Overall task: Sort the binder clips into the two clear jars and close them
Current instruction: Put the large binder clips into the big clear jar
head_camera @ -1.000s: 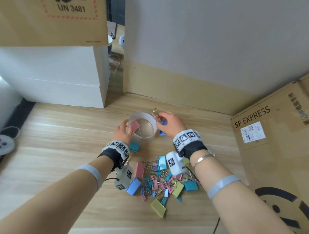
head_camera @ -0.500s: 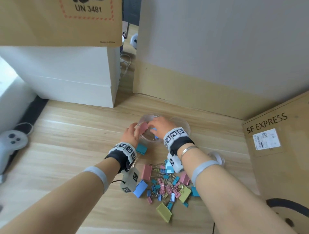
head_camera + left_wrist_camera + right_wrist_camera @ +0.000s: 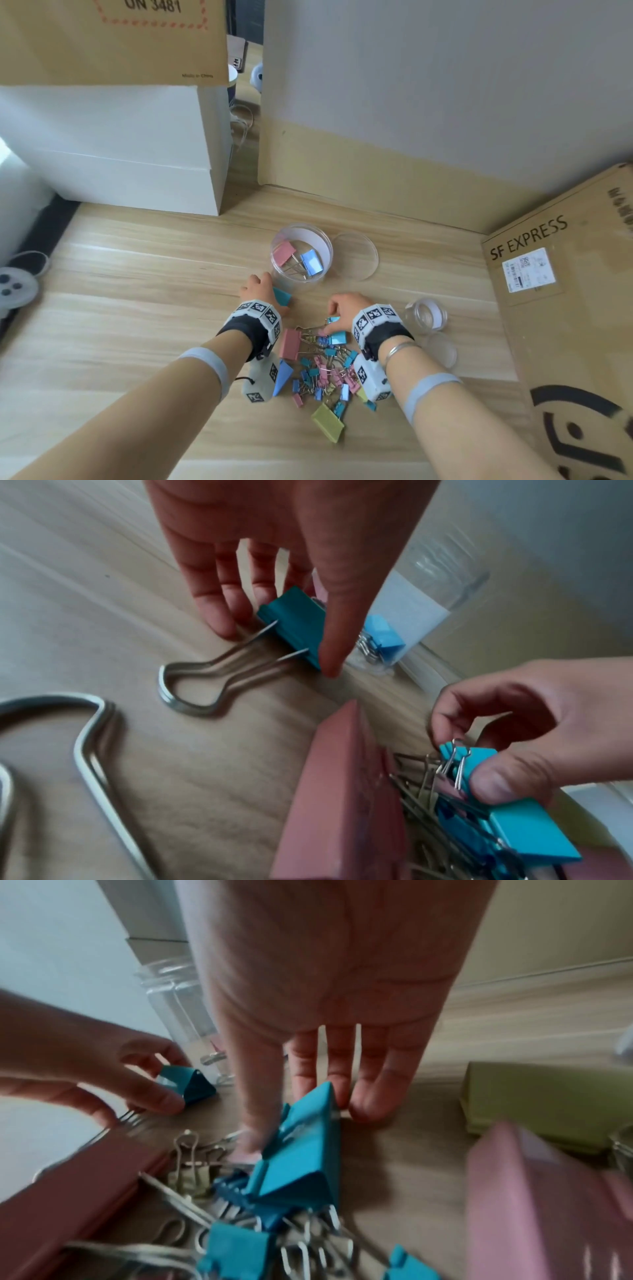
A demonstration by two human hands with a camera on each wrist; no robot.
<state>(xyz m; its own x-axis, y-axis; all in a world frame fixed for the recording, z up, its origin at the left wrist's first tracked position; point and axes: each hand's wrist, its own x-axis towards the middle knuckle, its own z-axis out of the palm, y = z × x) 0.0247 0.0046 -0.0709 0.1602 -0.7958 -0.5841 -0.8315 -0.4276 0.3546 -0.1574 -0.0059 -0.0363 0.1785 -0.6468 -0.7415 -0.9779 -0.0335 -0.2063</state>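
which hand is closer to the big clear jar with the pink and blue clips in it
Left. The left hand sits just beside the big jar, at its near-left wall. The right hand is farther back, over the clip pile.

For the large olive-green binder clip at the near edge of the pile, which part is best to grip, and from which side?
Probably pinch the olive-green binder clip across its two flat faces, coming from above on the near side. It lies flat and apart at the pile's edge, while its wire handles point back into the tangle.
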